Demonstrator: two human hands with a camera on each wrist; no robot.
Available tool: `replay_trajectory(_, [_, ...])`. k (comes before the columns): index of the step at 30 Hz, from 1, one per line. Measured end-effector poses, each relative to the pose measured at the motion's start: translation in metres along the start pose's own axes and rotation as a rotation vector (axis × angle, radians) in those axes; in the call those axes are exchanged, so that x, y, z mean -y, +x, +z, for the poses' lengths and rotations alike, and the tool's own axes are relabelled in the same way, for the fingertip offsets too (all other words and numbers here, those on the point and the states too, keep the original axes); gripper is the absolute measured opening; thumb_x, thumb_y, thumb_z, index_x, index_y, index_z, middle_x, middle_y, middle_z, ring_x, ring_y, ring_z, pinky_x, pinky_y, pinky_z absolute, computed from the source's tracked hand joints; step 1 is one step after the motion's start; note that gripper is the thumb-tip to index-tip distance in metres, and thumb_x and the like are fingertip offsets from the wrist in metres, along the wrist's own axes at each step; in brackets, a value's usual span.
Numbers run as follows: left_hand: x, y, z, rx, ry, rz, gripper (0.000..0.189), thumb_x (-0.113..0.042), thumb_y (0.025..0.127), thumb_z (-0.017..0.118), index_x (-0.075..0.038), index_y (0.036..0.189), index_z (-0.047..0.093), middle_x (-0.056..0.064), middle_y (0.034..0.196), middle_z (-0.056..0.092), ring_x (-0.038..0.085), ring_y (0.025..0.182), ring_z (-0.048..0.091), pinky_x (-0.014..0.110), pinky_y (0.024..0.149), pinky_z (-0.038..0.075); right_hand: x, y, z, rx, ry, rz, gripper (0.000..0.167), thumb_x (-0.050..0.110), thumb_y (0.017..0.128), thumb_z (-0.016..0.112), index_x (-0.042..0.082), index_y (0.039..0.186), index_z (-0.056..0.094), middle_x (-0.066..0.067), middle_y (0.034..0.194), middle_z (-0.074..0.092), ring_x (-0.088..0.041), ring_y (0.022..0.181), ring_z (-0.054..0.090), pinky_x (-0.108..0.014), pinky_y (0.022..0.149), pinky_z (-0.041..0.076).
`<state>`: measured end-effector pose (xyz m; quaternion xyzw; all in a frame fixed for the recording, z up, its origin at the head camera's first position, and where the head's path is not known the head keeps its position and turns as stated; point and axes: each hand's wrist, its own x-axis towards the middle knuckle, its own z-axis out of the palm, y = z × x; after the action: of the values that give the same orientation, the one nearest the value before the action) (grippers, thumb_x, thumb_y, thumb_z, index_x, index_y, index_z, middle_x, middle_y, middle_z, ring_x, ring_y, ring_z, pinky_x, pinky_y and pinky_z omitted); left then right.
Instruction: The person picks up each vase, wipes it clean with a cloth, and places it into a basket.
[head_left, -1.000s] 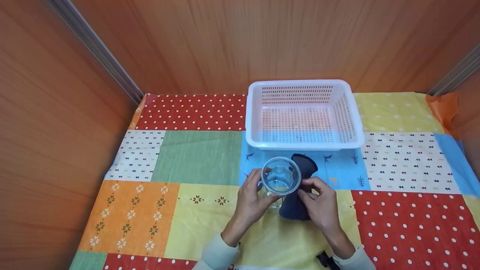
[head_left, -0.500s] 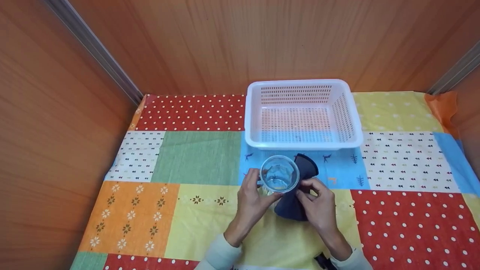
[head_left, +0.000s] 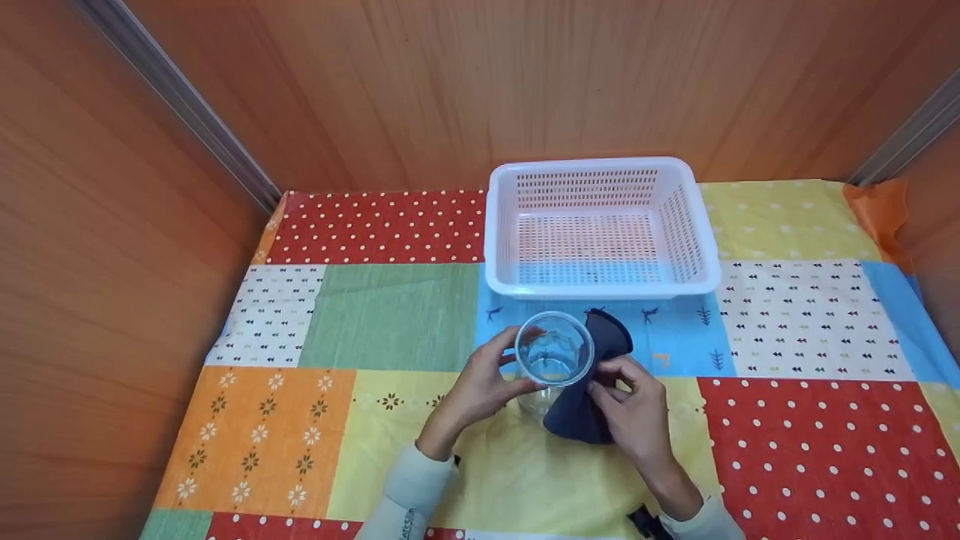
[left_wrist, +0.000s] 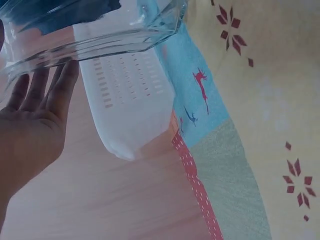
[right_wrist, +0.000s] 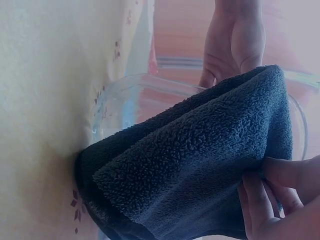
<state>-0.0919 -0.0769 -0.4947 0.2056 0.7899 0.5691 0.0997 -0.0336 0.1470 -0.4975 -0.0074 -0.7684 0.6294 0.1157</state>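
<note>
An upright clear glass jar (head_left: 553, 352) is between the two hands in the head view, its round rim facing up. My left hand (head_left: 480, 388) holds it from the left, thumb at the near side and fingers at the far side. The left wrist view shows those fingers (left_wrist: 60, 92) against the glass (left_wrist: 125, 44). A dark blue-grey fluffy cloth (right_wrist: 190, 150) lies against the jar's right side, hanging in a fold. My right hand (head_left: 637, 409) pinches the cloth between thumb and fingers, plain in the right wrist view. The cloth covers much of the jar there.
A white slotted plastic basket (head_left: 600, 289) stands just beyond the jar, near the wooden back wall (head_left: 450, 90). A patchwork tablecloth (head_left: 397, 315) covers the table. Wooden panels also rise at left (head_left: 112, 262) and right.
My left hand has shifted left and loosened its spread along the jar. The jar has moved slightly left. The cloth's lower end has swung a little left, still pinched by my right hand.
</note>
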Motion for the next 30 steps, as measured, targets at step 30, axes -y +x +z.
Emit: replay_trajectory(30, [-0.006,-0.017,0.071,-0.620,0.316,0.029,0.062,-0.021,0.076,0.096,-0.010,0.126,0.062,0.006,0.113,0.066,0.021,0.106,0.063,0.043,0.087,0.060,-0.004,-0.005,0.008,-0.077,-0.022,-0.076,0.018,-0.022,0.086,0.072,-0.008,0.098,0.073,-0.016,0.097,0.067,-0.002,0.096,0.068,-0.016,0.083,0.058])
